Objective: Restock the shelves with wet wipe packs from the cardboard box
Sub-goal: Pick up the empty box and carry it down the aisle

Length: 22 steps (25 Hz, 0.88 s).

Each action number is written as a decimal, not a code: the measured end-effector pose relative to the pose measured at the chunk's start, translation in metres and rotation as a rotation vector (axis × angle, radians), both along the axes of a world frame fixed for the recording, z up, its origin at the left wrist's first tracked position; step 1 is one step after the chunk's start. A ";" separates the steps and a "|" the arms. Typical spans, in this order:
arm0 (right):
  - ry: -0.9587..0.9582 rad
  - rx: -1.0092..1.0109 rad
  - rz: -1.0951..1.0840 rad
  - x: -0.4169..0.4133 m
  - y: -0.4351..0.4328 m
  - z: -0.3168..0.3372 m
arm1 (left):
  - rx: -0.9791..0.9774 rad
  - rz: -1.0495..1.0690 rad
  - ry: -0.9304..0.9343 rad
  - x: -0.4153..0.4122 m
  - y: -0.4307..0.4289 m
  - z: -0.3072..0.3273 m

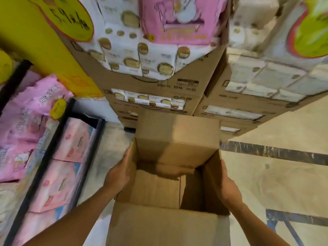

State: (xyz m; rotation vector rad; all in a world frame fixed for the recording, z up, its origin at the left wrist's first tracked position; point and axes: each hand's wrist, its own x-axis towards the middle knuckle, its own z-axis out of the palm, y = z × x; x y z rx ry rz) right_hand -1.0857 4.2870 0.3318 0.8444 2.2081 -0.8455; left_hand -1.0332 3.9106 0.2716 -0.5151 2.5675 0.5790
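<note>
Yellow oval tag with blurred black handwriting, brown corrugated cardboard box stood open-topped on the floor beside the black-framed shelf of glossy pink wet wipe packs, left grip and right grip flat-fingered, pressed against its side walls.

Brown cardboard box open at the top, flaps standing up, bare bottom showing, pink wet wipe packs lying flat in a row along the black-railed shelf, left of the box
</note>
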 end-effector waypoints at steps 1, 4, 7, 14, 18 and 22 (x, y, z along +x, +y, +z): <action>0.020 0.023 0.058 -0.007 0.003 -0.025 | 0.001 -0.012 0.025 -0.008 0.002 -0.022; 0.109 0.050 0.350 -0.022 0.018 -0.114 | -0.009 0.013 0.042 -0.025 0.007 -0.088; 0.116 0.021 0.351 -0.028 0.036 -0.198 | -0.014 0.040 0.043 -0.038 0.017 -0.139; 0.256 0.060 0.346 -0.044 0.035 -0.322 | -0.055 0.012 0.058 -0.065 0.022 -0.259; 0.311 0.141 0.337 -0.044 0.036 -0.368 | 0.056 0.025 0.174 -0.071 0.022 -0.314; 0.353 0.140 0.367 -0.039 0.041 -0.397 | 0.154 -0.014 0.274 -0.069 0.021 -0.345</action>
